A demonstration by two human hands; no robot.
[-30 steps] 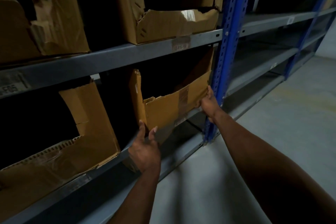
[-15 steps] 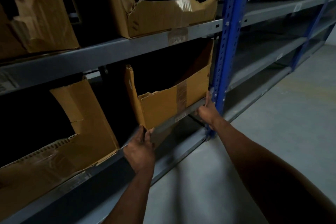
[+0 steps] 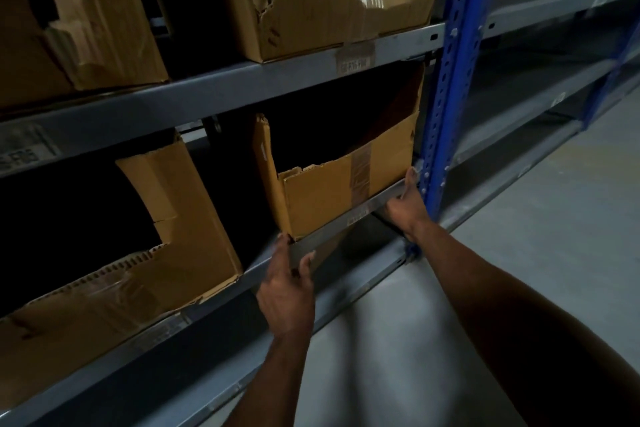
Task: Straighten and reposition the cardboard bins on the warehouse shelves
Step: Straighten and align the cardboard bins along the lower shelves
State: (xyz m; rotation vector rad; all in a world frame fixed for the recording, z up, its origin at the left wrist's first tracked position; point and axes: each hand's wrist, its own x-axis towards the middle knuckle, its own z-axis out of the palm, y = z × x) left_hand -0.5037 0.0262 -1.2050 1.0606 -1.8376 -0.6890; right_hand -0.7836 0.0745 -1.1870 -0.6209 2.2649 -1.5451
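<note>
Both your hands at the lower corners of the middle cardboard bin [image 3: 346, 191].

Head view: your left hand [image 3: 285, 291], fingers straight and relaxed, touches the bin's bottom-left corner and the grey shelf beam [image 3: 346, 222]. Your right hand [image 3: 405, 204], fingers extended, presses the bottom-right corner beside the blue upright [image 3: 450, 80]. The bin sits on that shelf, front at the edge. The beam labels [image 3: 354, 64] are too blurred to read.

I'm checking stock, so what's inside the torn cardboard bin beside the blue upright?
The torn cardboard bin beside the blue steel upright shows only a dark interior above its ragged front edge. Any contents are hidden by shadow and the front wall.
</note>
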